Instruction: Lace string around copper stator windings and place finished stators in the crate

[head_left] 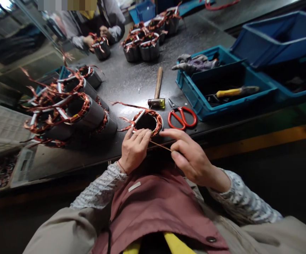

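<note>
A motor stator with copper windings (147,121) stands upright at the near edge of the dark workbench (131,81). My left hand (134,148) rests on its near rim, fingers pressed on the copper coil. My right hand (188,155) sits just right of it and pinches a thin copper wire (160,145) that runs back to the stator under my left fingers. Loose copper leads stick out from the stator's left side.
Red-handled scissors (182,117) and a hammer (157,90) lie just behind the stator. Wound stators (70,109) are stacked at left, more stators (145,44) at the back. Blue bins (222,84) hold a yellow-handled tool and gloves. Another person (94,24) works across the bench.
</note>
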Available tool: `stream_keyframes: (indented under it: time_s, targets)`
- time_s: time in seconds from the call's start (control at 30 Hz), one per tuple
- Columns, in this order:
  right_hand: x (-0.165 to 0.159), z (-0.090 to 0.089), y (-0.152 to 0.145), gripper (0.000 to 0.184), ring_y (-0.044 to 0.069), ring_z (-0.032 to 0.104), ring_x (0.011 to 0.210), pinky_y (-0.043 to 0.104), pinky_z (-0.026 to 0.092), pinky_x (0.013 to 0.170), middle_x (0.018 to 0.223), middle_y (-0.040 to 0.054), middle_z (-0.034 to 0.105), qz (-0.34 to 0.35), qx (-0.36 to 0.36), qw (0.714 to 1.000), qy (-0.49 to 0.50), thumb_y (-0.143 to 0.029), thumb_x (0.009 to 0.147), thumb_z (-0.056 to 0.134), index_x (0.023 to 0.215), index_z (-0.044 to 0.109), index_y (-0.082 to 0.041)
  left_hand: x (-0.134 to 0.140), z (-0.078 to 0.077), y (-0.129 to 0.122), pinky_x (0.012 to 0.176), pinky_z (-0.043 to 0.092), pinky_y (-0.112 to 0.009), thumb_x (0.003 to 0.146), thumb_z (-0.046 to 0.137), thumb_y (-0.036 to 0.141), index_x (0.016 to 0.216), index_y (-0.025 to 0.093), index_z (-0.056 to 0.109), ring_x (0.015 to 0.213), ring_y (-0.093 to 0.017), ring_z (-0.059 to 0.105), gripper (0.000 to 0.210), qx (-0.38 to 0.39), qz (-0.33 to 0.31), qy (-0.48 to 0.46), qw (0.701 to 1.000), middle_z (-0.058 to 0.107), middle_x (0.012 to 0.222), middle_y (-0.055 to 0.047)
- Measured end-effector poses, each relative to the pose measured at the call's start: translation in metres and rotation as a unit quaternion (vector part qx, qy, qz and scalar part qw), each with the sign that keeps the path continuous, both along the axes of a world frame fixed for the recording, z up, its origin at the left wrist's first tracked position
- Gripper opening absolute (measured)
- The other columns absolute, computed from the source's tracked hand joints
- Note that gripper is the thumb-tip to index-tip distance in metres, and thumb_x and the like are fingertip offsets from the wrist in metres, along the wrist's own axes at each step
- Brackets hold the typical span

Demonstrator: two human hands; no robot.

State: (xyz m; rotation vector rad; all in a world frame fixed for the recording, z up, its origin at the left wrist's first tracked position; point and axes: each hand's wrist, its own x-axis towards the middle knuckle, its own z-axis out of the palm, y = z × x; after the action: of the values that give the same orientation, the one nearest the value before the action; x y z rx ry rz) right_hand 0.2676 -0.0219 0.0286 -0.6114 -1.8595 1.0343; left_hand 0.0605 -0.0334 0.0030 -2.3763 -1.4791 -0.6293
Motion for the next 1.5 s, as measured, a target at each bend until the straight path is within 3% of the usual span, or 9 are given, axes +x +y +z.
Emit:
stream_keyframes:
  time_s: [0.13,0.3,0.6,0.73,1.03,1.13,1.27,1.37,1.5]
  targets:
    - [-0.037,-0.01,-0.003,0.023,0.014,0.051,0.06,0.033,0.047,0.067,0.062,-0.0023,0.048,0.077,-0.185,0.942,0.267,-0.022,0.092,0.042,0.07,0.046,-0.021,-0.004,-0.011,0.0,0.105,0.04,-0.043,0.096,0.044,0.017,0.115,0.014,0.063,0.11,-0.022,0.065,0.027,0.026,-0.006,-0.034,0.999,0.069,0.116,-0.013]
    - [-0.074,-0.021,-0.028,0.029,0.006,0.02,0.044,0.022,0.019,0.044,0.053,-0.008,0.029,0.066,-0.406,0.826,0.386,-0.025,0.087,0.048,0.062,0.036,-0.02,-0.008,-0.019,0.003,0.108,0.039,-0.042,0.096,0.046,0.018,0.108,0.018,0.067,0.112,-0.02,0.064,0.024,-0.004,-0.013,-0.102,0.995,0.071,0.114,-0.01]
    - [-0.062,-0.012,-0.041,0.029,0.008,0.032,0.051,0.024,0.024,0.049,0.058,-0.0052,0.039,0.041,-0.32,0.88,0.348,-0.031,0.09,0.052,0.065,0.042,-0.019,-0.017,-0.002,0.009,0.101,0.048,-0.037,0.095,0.049,0.024,0.116,0.015,0.062,0.102,-0.018,0.069,0.026,0.003,-0.074,-0.042,0.996,0.072,0.111,-0.01]
    - [-0.067,-0.001,-0.045,0.029,0.007,0.025,0.048,0.024,0.021,0.047,0.055,-0.0069,0.034,0.034,-0.348,0.853,0.388,-0.029,0.087,0.052,0.063,0.038,-0.02,-0.018,-0.001,0.011,0.094,0.051,-0.033,0.095,0.048,0.021,0.092,0.018,0.067,0.096,-0.017,0.07,0.02,0.028,-0.125,-0.041,0.991,0.075,0.099,-0.006]
    - [-0.05,-0.035,-0.053,0.026,0.006,0.033,0.045,0.02,0.024,0.041,0.06,-0.0046,0.047,-0.05,-0.363,0.88,0.301,-0.041,0.09,0.053,0.076,0.051,-0.019,-0.022,0.001,0.011,0.08,0.054,-0.024,0.093,0.055,0.028,0.09,0.017,0.067,0.088,-0.013,0.07,0.016,-0.037,-0.136,-0.14,0.98,0.074,0.095,-0.006]
    - [-0.033,-0.034,-0.03,0.021,0.008,0.037,0.044,0.019,0.028,0.039,0.054,-0.006,0.047,-0.092,-0.291,0.92,0.246,-0.039,0.092,0.049,0.097,0.056,-0.02,-0.032,0.007,0.012,0.095,0.051,-0.035,0.09,0.058,0.028,0.107,0.014,0.063,0.107,-0.019,0.065,0.021,-0.037,-0.129,-0.075,0.988,0.07,0.112,-0.012]
    - [-0.031,-0.036,-0.01,0.028,0.012,0.056,0.057,0.027,0.051,0.059,0.075,0.0014,0.063,-0.158,-0.055,0.984,0.062,-0.018,0.087,0.048,0.114,0.057,-0.018,-0.044,0.016,0.018,0.107,0.041,-0.045,0.09,0.058,0.026,0.105,0.018,0.064,0.106,-0.019,0.065,0.018,-0.071,-0.136,0.031,0.988,0.072,0.108,-0.008]
    - [-0.043,-0.047,-0.002,0.032,0.021,0.067,0.09,0.034,0.057,0.078,0.113,0.0127,0.066,-0.175,0.132,0.975,-0.047,-0.016,0.087,0.05,0.117,0.06,-0.018,-0.045,0.024,0.022,0.095,0.051,-0.035,0.092,0.055,0.028,0.098,0.019,0.067,0.094,-0.016,0.068,0.016,-0.052,-0.165,0.039,0.984,0.072,0.102,-0.006]
    - [-0.053,-0.066,0.014,0.03,0.021,0.071,0.085,0.026,0.059,0.067,0.105,0.0114,0.07,-0.206,0.26,0.936,-0.116,-0.017,0.09,0.051,0.117,0.063,-0.02,-0.044,0.023,0.02,0.066,0.054,-0.022,0.094,0.051,0.028,0.088,0.018,0.068,0.074,-0.013,0.068,0.021,-0.017,-0.181,-0.004,0.983,0.071,0.087,-0.005]
